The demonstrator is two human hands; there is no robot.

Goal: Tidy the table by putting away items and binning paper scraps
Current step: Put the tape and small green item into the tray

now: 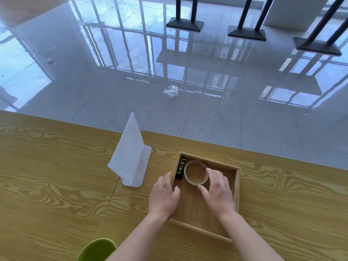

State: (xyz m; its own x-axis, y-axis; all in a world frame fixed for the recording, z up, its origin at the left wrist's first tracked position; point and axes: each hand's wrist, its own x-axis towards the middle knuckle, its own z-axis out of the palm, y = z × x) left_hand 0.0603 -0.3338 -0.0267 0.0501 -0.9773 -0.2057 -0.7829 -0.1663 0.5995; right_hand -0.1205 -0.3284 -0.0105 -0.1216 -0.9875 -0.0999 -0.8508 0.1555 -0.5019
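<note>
Tape roll (pixel 195 173) lies in wooden tray (pixel 236 185), far-left corner, beside green-black pack (pixel 181 168). Right hand (pixel 218 187) fingers (pixel 211 171) curl round it; left hand (pixel 162 194) pinches tray wall. Risk: loose hold, roll tips onto pack.

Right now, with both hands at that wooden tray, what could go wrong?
The white stand is close beside the tray that the left hand grips; shifting the tray could knock it over. The tape roll held by the right hand lies beside a black and green item and might bump it.
</note>
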